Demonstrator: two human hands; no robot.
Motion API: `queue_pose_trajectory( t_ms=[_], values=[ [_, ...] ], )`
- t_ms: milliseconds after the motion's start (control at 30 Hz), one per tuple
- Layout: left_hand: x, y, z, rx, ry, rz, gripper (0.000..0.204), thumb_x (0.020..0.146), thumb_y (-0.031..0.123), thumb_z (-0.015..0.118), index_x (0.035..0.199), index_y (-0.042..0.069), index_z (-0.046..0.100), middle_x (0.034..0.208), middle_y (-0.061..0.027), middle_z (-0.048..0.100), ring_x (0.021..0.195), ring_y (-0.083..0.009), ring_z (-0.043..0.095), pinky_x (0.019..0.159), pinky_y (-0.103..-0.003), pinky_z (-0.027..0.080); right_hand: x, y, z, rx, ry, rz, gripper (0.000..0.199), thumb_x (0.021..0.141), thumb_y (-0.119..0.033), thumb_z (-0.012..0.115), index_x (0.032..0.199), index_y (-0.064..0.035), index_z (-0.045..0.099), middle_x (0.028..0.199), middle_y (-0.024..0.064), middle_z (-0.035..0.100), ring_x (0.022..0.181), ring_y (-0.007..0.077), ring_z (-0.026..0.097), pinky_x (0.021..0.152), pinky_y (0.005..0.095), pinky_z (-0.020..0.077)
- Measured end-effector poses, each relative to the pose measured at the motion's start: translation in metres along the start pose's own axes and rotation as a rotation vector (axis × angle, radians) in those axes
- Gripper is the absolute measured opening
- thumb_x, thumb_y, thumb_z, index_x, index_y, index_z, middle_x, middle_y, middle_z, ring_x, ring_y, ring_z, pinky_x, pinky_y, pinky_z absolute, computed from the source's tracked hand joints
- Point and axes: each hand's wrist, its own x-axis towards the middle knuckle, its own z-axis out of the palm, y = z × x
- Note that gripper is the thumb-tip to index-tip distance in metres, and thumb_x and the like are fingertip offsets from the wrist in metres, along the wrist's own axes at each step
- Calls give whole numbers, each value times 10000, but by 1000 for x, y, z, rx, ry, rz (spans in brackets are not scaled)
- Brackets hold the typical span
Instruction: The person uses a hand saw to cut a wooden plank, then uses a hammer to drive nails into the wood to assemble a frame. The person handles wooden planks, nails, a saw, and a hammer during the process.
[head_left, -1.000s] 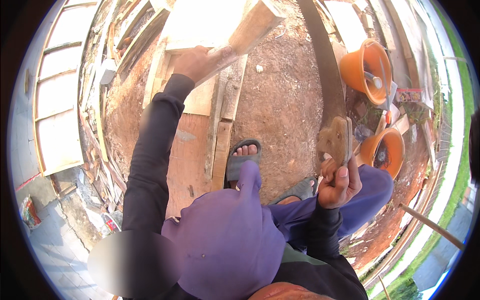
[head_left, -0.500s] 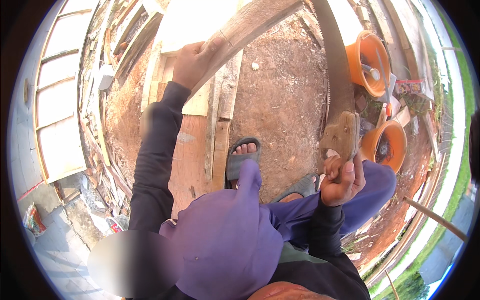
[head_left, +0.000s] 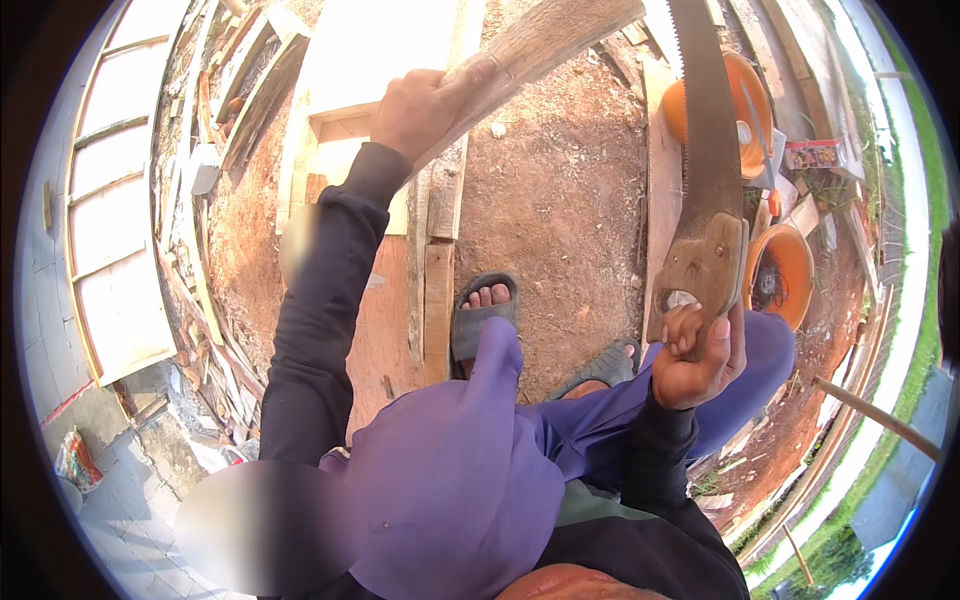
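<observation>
Far left there's a pale window frame (head_left: 120,210) lying flat, with scrap timber (head_left: 235,90) piled along its right edge. Moving right, the left hand (head_left: 425,105) is up at the far side of the scene, its grip closed around the near end of a rough wooden plank (head_left: 540,40) that slants up and away to the right. Under that hand, pale boards (head_left: 350,60) and a couple of narrow planks (head_left: 438,290) lie on the red dirt ground (head_left: 560,220). A foot in a grey sandal (head_left: 483,315) sits on the dirt just right of those planks, and a second sandal (head_left: 605,365) peeks out nearer in. Further right, the right hand (head_left: 695,355) has its grip wrapped tight on the wooden handle of a hand saw (head_left: 705,170), blade pointing far, teeth facing left. Blade and plank are close at the top, can't tell if they're touching. Right of the saw are two orange buckets (head_left: 785,275), one far, one nearer.
</observation>
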Motion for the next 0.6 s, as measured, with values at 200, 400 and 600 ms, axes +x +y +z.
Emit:
queue_pose_trajectory(
  t_ms=[200,400,600],
  values=[
    [0,-2,-8,-232,59,-102,690,966,605,561,608,19,626,506,-24,491,515,-123,495,520,-346,417,5,-10,-1,29,0,-57,548,983,-224,522,1320,203,455,580,4,391,516,95,354,517,264,311],
    [-11,19,-18,-926,177,-30,593,1063,524,381,1001,-8,634,779,-83,666,654,-120,634,608,-281,531,14,-18,-6,36,61,-84,560,978,-239,509,1318,202,452,571,0,371,507,92,347,513,259,299],
    [-2,38,4,-411,-74,-72,605,1074,481,389,857,-3,680,817,-90,669,666,-112,604,603,-250,469,24,-26,-17,-26,129,-134,510,976,-240,488,1282,168,496,565,-2,373,496,89,334,504,249,301]
  ],
)
